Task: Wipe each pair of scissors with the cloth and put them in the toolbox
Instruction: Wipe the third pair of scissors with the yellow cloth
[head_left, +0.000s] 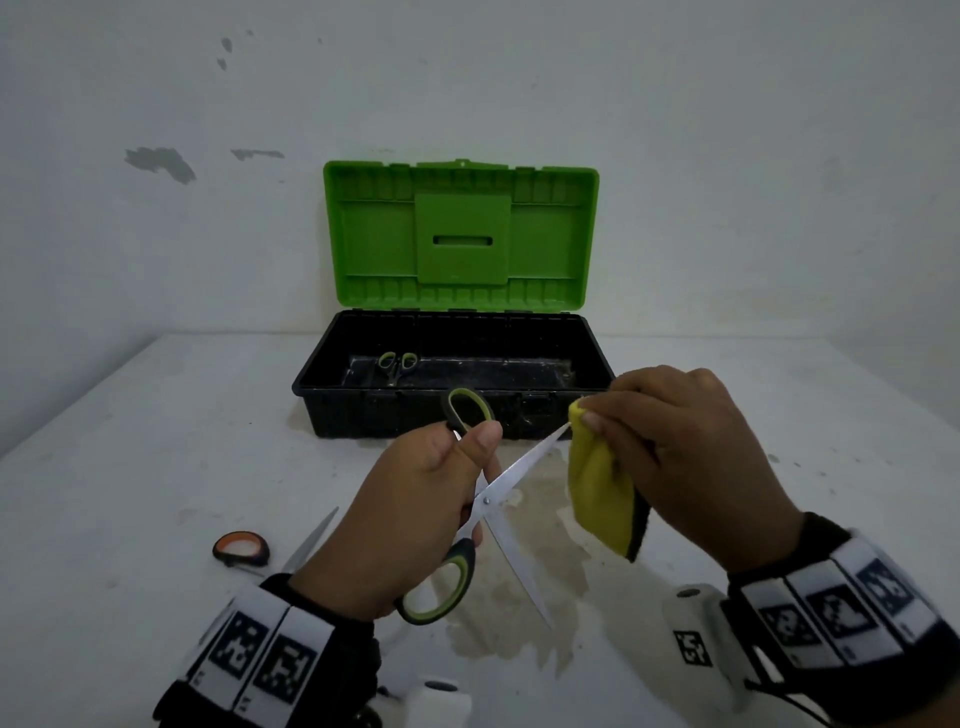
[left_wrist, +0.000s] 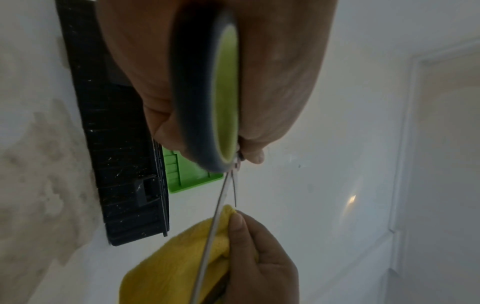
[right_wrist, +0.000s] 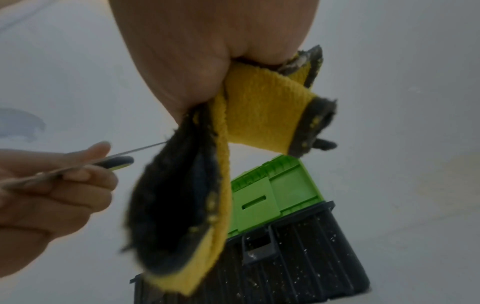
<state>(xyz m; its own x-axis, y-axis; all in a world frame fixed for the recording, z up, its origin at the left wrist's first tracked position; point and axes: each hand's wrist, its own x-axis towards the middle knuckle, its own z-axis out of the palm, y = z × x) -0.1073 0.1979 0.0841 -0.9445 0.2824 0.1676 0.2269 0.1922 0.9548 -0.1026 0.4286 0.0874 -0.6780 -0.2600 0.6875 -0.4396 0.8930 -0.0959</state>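
Observation:
My left hand (head_left: 415, 499) grips a pair of green-and-black scissors (head_left: 498, 493) by the handles, blades spread wide, above the table. My right hand (head_left: 675, 447) pinches a folded yellow cloth (head_left: 597, 483) with a dark backing around the tip of the upper blade. The wrist views show the same cloth (left_wrist: 182, 257) (right_wrist: 259, 107) around the blade and the green handle (left_wrist: 223, 92). The black toolbox (head_left: 332, 405) with its green lid (head_left: 462, 234) stands open behind, with a small green pair of scissors (head_left: 397, 364) inside. An orange-handled pair (head_left: 241, 548) lies on the table at the left.
The white table (head_left: 156, 441) has a pale stain (head_left: 519, 613) under my hands. A white wall (head_left: 467, 78) rises close behind the toolbox. The orange scissors' blade (head_left: 311, 540) points toward my left wrist.

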